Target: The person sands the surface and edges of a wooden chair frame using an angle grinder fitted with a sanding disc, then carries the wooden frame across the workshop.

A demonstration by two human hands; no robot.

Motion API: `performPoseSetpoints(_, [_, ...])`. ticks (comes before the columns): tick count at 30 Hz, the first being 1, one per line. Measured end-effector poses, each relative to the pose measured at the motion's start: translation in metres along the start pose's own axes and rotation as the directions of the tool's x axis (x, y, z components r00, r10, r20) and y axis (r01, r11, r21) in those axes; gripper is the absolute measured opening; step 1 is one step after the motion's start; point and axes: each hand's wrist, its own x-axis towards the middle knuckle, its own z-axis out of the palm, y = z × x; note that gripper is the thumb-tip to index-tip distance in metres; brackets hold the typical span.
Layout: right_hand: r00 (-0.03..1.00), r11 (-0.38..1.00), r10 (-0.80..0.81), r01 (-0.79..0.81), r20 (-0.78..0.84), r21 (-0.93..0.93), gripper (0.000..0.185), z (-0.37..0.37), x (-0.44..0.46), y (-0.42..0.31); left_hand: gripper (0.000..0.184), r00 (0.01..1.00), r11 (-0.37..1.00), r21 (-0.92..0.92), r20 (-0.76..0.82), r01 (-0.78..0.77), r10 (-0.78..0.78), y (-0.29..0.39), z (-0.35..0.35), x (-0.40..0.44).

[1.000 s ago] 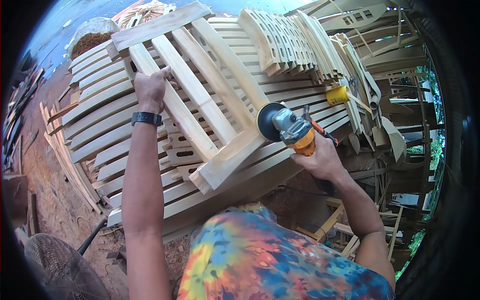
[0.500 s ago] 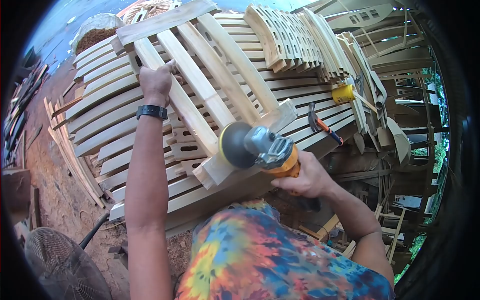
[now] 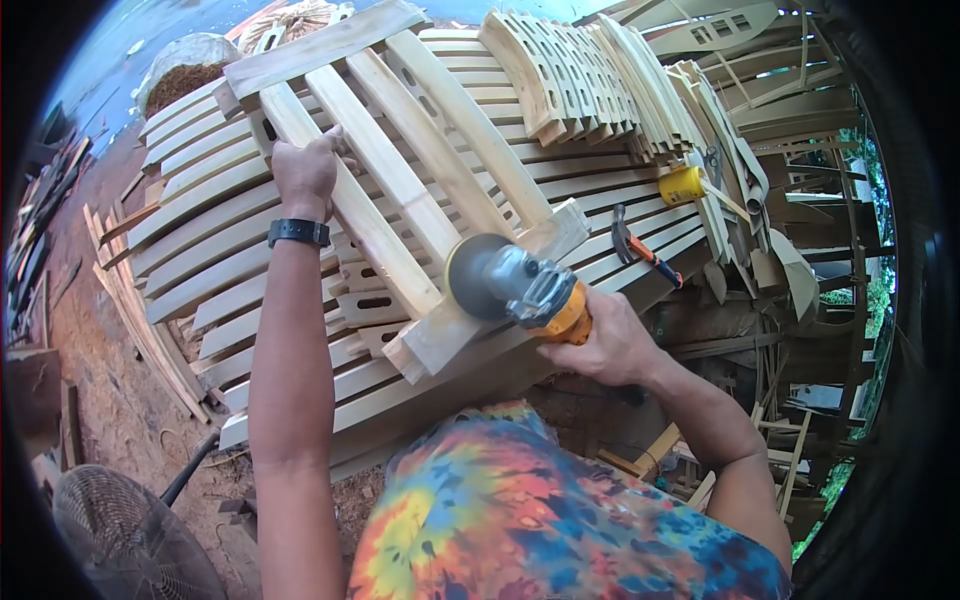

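Note:
My left hand [image 3: 305,178] is closed around the outer slat of a wooden slatted frame [image 3: 385,165], which lies on rows of curved wooden pieces. My right hand [image 3: 603,340] grips the yellow body of an angle grinder [image 3: 555,303]. Its round sanding disc [image 3: 477,277] is blurred and overlaps the frame's near crosspiece, close to the slat ends; whether it touches the wood I cannot tell. The frame has several slats between a far rail [image 3: 325,45] and the near rail [image 3: 445,335].
Stacked slotted wooden pieces [image 3: 560,80] stand at the back. A hammer [image 3: 640,248] with an orange and black handle lies right of the frame, near a yellow container [image 3: 682,186]. A fan [image 3: 130,535] stands at lower left. Long strips [image 3: 145,310] lie on the dirt floor.
The grinder disc has shifted slightly up and right along the near crosspiece, turning its face more toward the wood. My left hand keeps its hold on the slat.

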Motion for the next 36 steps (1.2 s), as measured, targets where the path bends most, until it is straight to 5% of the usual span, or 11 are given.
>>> performPoseSetpoints(11, [0.907,0.953,0.075,-0.187,-0.414,-0.237,0.045,-0.036,-0.011,0.034,0.03,0.999,1.0,-0.014,0.041,0.012,-0.011,0.001,-0.003,0.001])
performPoseSetpoints(15, [0.926,0.987,0.025,-0.083,-0.376,-0.14,0.045,-0.024,-0.017,0.028,0.028,1.0,1.0,-0.002,0.009,0.004,-0.004,0.005,0.0,-0.003])
performPoseSetpoints(17, [0.991,0.98,0.096,-0.076,-0.098,0.186,0.047,-0.01,-0.019,0.02,0.031,1.0,1.0,-0.002,0.027,0.002,-0.002,0.003,-0.002,0.001])
performPoseSetpoints(21, [0.994,0.965,-0.03,0.002,0.104,0.263,0.048,0.018,-0.014,0.001,0.027,1.0,1.0,-0.008,0.017,-0.011,0.011,0.001,-0.001,0.0])
performPoseSetpoints(36, [1.0,1.0,0.004,-0.004,-0.018,0.002,0.048,0.001,-0.01,0.012,0.025,1.0,1.0,0.001,-0.012,0.001,-0.001,-0.002,0.0,0.004])
